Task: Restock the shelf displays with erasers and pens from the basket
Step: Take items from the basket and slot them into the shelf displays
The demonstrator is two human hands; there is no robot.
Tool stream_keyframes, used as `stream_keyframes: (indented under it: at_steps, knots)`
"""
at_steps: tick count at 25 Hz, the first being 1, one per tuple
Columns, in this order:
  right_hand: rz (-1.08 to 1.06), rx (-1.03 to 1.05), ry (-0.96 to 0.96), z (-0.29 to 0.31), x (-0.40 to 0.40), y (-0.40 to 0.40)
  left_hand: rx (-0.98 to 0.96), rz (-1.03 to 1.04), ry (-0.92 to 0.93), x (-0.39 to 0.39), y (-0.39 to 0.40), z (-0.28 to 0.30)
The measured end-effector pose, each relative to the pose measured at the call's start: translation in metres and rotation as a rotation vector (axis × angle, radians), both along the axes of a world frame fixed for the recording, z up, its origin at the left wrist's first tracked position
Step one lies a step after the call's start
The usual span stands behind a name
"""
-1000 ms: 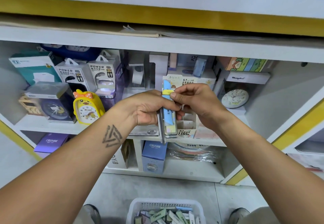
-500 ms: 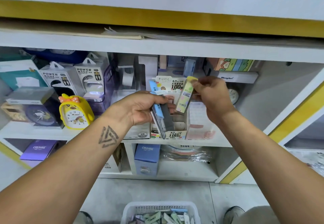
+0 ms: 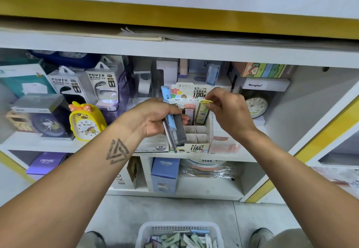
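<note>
Pinching a slim yellow-capped lead case (image 3: 202, 113) with my right hand (image 3: 227, 110), I hold it upright in the white cardboard display box (image 3: 196, 137); my left hand (image 3: 153, 118) grips a bundle of blue and grey cases (image 3: 174, 129). The white plastic basket (image 3: 180, 228) sits on the floor below.

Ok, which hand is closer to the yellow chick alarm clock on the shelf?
Left. The left hand, gripping a bundle of packs, sits just right of the chick clock; the right hand is farther right, beyond the display box.

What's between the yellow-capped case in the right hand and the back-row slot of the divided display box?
Nothing visible. The right hand pinches the yellow-capped case by its cap, its lower end already inside the display box, beside a pink-capped case. The left hand and its bundle of cases sit left of that slot.
</note>
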State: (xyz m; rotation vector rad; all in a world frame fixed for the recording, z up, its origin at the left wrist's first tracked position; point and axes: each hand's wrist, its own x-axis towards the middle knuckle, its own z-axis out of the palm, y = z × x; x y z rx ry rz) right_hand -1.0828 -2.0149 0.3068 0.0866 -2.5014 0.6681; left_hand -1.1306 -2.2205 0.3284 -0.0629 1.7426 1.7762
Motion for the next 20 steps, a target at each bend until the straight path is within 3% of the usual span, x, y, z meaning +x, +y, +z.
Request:
stream_keyframes:
  at_steps: [7,9,12,17,20]
  knots:
    - [-0.013,0.262,0.010,-0.005,-0.002,-0.010,0.011,-0.016,0.015,0.003,-0.003,0.000]
    - [0.055,0.010,-0.003,0.002,-0.003,-0.025,0.029,-0.052,0.020,0.004,-0.003,0.002]
    - [0.229,-0.546,-0.278,0.010,-0.002,-0.052,0.030,-0.110,0.053,0.009,-0.003,0.004]
    - [0.169,-0.888,-0.334,0.017,-0.005,-0.053,0.037,-0.099,0.039,0.010,-0.008,0.007]
    - [0.090,-0.939,-0.259,0.023,-0.008,-0.039,0.009,-0.009,0.010,0.002,-0.019,0.009]
